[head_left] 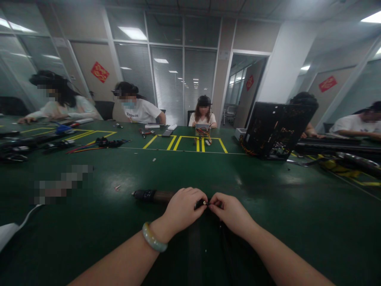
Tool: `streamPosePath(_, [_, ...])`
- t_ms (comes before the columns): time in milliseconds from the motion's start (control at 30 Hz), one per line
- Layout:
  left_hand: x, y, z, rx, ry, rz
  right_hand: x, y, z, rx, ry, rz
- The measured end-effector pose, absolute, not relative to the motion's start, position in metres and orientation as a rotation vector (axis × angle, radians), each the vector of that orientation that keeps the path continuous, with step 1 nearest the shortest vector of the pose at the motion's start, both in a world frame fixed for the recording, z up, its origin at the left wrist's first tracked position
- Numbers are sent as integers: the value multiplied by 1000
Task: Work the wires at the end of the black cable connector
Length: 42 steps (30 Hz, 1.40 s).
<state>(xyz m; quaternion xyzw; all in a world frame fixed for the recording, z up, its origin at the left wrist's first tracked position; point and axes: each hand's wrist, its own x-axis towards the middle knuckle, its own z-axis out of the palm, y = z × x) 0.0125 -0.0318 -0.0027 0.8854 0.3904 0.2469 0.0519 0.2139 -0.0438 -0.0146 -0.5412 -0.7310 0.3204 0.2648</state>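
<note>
My left hand (185, 208), with a bracelet at its wrist, is closed around a small dark piece with a gold-coloured end (205, 203). Its exact kind is too small to make out. Facing it, my right hand (233, 214) is pinched, thumb and forefinger close to that gold end; what lies between these fingers is hidden. Behind my left hand lies a cylindrical tool (162, 196) with a black ribbed collar and a narrow tip pointing left. A dark strip like a cable (224, 246) runs towards me below my right hand.
The green table (104, 234) carries a black computer case (268, 129) at the right and bundles of cables (108, 142) at the left. A white cable (29, 214) lies at the near left. Several people sit across the table, one person (204, 113) straight ahead.
</note>
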Motion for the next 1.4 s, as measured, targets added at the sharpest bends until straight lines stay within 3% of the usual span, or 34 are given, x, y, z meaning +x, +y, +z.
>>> streamPosePath(1400, [12,-30,-5,2691,1192,769,216,-42,-17,-1420,-1989,899])
